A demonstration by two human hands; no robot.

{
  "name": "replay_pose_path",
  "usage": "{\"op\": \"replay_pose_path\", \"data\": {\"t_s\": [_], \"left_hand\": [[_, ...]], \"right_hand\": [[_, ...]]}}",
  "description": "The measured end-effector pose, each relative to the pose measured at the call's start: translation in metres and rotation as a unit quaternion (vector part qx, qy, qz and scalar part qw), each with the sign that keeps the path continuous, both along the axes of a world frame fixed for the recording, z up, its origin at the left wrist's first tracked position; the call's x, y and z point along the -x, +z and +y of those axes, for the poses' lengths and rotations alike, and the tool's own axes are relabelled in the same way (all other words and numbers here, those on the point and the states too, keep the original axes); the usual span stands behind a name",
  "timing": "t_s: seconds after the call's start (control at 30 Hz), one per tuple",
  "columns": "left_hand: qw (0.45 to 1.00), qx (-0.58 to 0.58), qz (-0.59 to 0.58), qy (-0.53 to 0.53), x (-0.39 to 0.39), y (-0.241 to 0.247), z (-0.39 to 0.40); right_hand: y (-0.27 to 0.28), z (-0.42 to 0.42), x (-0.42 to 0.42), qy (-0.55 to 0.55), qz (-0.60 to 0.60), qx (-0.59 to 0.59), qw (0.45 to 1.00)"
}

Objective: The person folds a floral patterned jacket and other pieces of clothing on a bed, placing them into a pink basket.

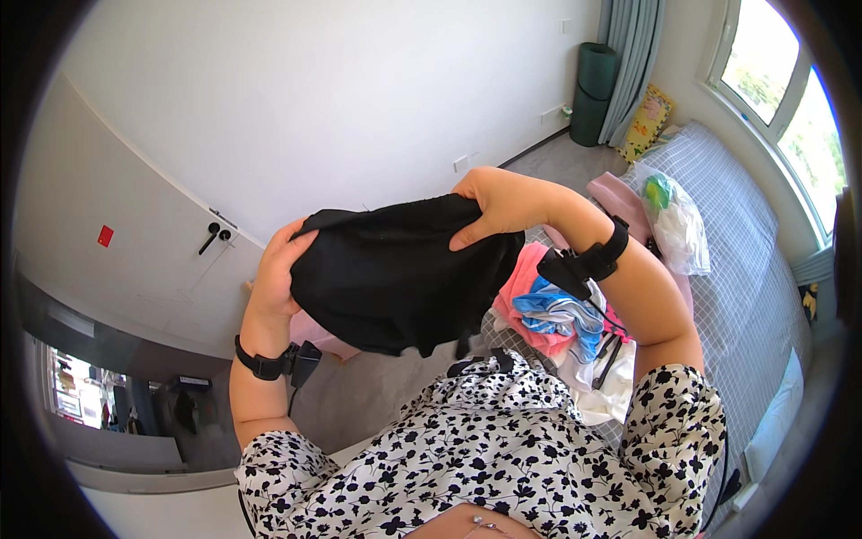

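Note:
Both hands hold up a black cloth garment (397, 269) in front of me, its top edge stretched between them. My left hand (279, 263) grips the left end, thumb on the near side and fingers behind. At the upper right, my right hand (495, 205) pinches the same edge with the thumb in front. The lower hem hangs loose and uneven. Which kind of garment it is, I cannot tell. Below my right forearm lies a pile of clothes, with a pink cloth (528, 269) and a blue and white cloth (562, 313) among them.
A bed with a grey checked cover (734, 296) runs along the right, bearing a clear plastic bag (677, 229). A rolled green mat (592, 94) stands by the curtain (630, 67). To the left is a door with a black handle (210, 237). Black straps with devices circle both forearms.

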State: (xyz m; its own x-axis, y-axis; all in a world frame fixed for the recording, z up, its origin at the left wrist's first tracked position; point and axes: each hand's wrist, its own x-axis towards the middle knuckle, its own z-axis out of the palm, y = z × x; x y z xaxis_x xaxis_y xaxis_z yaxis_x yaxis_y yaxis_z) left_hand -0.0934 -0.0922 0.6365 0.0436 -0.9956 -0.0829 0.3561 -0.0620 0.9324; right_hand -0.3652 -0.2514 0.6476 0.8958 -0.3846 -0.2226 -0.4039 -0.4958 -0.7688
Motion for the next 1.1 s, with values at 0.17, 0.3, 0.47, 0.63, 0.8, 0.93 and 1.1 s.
{"op": "replay_pose_path", "data": {"t_s": [0.17, 0.3, 0.47, 0.63, 0.8, 0.93, 1.1], "left_hand": [[0.996, -0.04, 0.024, -0.076, 0.004, 0.013, 0.006], [0.965, -0.105, -0.166, -0.173, -0.004, 0.004, 0.014], [0.987, -0.085, -0.094, -0.099, 0.001, 0.004, 0.023], [0.989, -0.022, -0.078, -0.127, -0.013, -0.005, 0.034], [0.991, 0.005, -0.079, -0.105, -0.008, -0.006, 0.036], [0.993, 0.048, -0.1, -0.044, 0.001, -0.014, 0.033], [0.995, 0.032, -0.016, 0.096, 0.044, -0.002, 0.04]], "right_hand": [[-0.013, 0.008, -0.003, -0.141, -0.249, -0.261, 0.922], [-0.02, 0.017, -0.011, -0.21, -0.329, -0.349, 0.852], [-0.023, 0.025, -0.021, -0.246, -0.34, -0.318, 0.85], [-0.02, 0.029, -0.02, -0.235, -0.291, -0.359, 0.855], [-0.025, 0.024, -0.009, -0.158, -0.218, -0.375, 0.887], [-0.02, 0.026, -0.002, -0.082, -0.213, -0.315, 0.921], [-0.019, 0.055, -0.019, -0.226, -0.354, -0.466, 0.779]]}}
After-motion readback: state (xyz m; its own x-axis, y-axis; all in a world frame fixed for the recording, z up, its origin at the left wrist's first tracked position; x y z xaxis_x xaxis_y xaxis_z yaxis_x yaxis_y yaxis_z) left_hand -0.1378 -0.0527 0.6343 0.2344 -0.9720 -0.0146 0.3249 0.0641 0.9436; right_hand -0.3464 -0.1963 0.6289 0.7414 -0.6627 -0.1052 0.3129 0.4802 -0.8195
